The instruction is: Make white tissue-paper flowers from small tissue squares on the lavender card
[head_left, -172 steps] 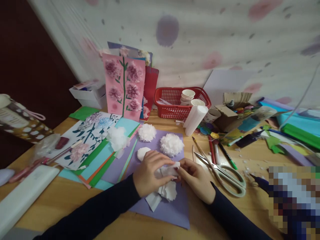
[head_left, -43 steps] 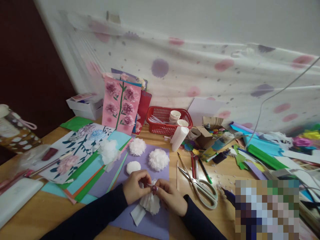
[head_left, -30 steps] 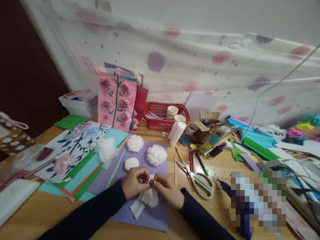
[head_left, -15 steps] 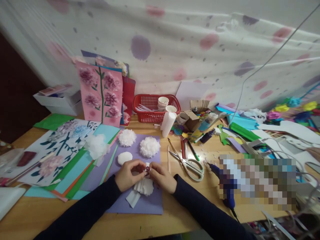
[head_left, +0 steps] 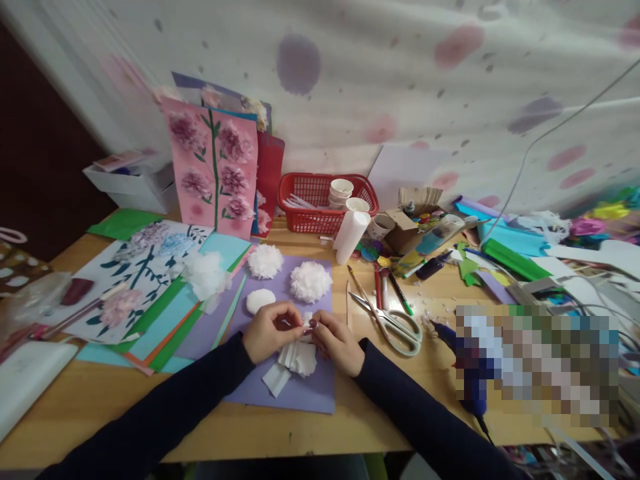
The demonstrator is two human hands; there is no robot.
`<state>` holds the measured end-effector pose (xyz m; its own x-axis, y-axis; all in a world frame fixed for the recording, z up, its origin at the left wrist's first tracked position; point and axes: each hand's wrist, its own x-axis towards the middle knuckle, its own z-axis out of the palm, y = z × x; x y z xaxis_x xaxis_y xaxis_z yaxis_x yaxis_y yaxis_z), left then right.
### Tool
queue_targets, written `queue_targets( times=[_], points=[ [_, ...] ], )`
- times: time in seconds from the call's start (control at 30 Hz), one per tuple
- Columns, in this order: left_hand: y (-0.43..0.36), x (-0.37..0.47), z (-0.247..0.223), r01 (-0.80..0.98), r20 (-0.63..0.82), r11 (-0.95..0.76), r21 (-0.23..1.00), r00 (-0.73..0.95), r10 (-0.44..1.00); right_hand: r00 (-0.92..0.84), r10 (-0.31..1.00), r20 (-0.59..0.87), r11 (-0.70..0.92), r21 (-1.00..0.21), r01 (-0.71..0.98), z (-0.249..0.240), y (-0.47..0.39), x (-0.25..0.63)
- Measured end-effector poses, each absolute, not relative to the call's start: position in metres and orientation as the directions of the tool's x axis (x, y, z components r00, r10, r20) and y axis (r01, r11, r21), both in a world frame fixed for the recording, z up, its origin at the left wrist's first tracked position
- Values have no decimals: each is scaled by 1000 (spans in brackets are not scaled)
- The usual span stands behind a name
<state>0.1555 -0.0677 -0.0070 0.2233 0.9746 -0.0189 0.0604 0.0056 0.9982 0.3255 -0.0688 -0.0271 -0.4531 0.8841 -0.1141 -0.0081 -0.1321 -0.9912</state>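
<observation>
Fanning far-to-near, pleated white paper (head_left: 299, 358)

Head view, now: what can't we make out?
- Head view: how the left hand and right hand grip the pleated white paper; their own fingers hide it.
- Head view: most of the blue tool and whatever lies beside it; a pixelated patch covers them.
- Head view: the rest of the brown spotted item; left edge cuts it off.
- Head view: the front right corner of the red basket; the white roll blocks it.

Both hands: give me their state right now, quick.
Left hand: closed, pinching a small white paper piece.
Right hand: closed, pinching the same piece beside it.
</observation>
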Motion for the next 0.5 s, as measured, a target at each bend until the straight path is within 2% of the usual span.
queue_targets(
  times=[0.23,0.5],
  points=[
    [-68,153,-7,-38,-25,32,999,182,983,-439,897,-44,-48,-999,3,-28,-69,328],
    [-69,151,-5,-83,68,-54,995,187,980,-464,885,18,64,-994,85,-19,-71,329]
  ],
)
